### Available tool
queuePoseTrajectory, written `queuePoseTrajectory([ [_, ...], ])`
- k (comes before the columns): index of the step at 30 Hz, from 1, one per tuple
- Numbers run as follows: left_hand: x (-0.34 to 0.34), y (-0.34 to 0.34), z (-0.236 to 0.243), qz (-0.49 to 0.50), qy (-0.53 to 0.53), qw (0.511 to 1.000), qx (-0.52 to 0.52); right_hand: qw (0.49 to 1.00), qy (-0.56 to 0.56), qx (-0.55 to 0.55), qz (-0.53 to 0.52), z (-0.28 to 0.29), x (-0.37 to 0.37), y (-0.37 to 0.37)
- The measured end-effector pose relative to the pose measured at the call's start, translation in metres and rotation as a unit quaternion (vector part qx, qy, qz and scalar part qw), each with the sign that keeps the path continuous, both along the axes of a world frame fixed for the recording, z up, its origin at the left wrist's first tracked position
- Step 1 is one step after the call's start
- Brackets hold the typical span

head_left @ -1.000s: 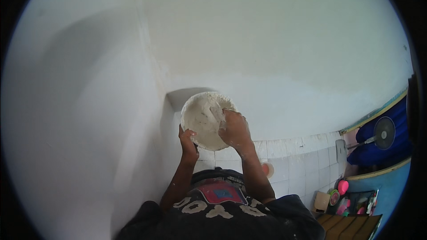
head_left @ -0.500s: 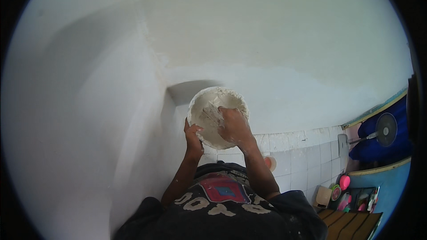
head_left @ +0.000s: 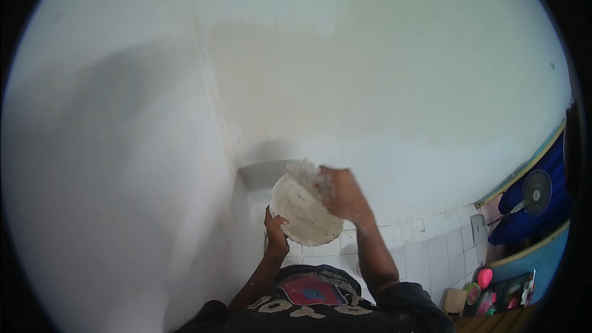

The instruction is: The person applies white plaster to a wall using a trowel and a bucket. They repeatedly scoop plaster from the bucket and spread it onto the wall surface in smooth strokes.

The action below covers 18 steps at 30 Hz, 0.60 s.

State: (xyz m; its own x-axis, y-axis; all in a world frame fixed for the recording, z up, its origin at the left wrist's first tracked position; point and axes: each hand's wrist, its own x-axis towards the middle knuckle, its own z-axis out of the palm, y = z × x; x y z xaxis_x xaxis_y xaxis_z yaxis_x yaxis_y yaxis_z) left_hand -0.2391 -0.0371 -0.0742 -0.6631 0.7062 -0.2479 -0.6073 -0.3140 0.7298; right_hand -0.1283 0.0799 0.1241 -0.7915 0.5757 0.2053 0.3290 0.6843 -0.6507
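Two pale plastered walls (head_left: 382, 74) met at an inside corner; the left one lay in grey shadow, the right one was brighter. Below ran white square wall tiles (head_left: 431, 259). At far right stood a round black fan (head_left: 535, 192) against a blue surface (head_left: 549, 222).
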Motion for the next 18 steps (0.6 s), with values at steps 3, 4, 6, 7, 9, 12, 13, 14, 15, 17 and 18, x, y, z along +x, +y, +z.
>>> queuePoseTrajectory([
  [3,-0.004,0.0,-0.008,-0.015,-0.001,1.0,0.001,0.976,0.133,0.146,-0.087,0.073,-0.019,-0.009],
  [4,-0.005,0.001,-0.013,-0.025,-0.01,1.0,-0.004,0.967,0.174,0.16,-0.097,0.095,-0.03,-0.003],
  [6,-0.005,0.0,-0.004,-0.031,-0.007,0.999,-0.014,0.848,0.26,0.455,-0.077,0.133,-0.053,0.015],
  [7,-0.002,-0.003,0.008,-0.023,0.007,1.0,-0.019,0.814,0.284,0.502,-0.066,0.149,-0.067,0.028],
  [9,0.002,-0.003,0.02,-0.022,0.022,0.999,-0.025,0.785,0.265,0.555,-0.072,0.173,-0.084,0.047],
  [12,0.0,-0.006,0.029,-0.018,0.023,0.999,-0.04,0.812,0.166,0.55,-0.098,0.18,-0.104,0.061],
  [13,0.001,-0.007,0.037,-0.016,0.017,0.999,-0.047,0.82,0.14,0.546,-0.101,0.174,-0.105,0.062],
  [14,0.003,-0.013,0.044,-0.008,0.01,0.998,-0.061,0.832,0.116,0.534,-0.099,0.169,-0.107,0.062],
  [15,0.003,-0.013,0.039,-0.013,0.014,0.999,-0.039,0.817,0.149,0.55,-0.094,0.16,-0.107,0.066],
  [17,0.0,-0.008,0.035,-0.009,0.037,0.998,-0.039,0.816,0.124,0.558,-0.089,0.136,-0.097,0.075],
  [18,-0.001,-0.007,0.035,-0.005,0.051,0.998,-0.039,0.815,0.115,0.562,-0.085,0.124,-0.09,0.077],
])
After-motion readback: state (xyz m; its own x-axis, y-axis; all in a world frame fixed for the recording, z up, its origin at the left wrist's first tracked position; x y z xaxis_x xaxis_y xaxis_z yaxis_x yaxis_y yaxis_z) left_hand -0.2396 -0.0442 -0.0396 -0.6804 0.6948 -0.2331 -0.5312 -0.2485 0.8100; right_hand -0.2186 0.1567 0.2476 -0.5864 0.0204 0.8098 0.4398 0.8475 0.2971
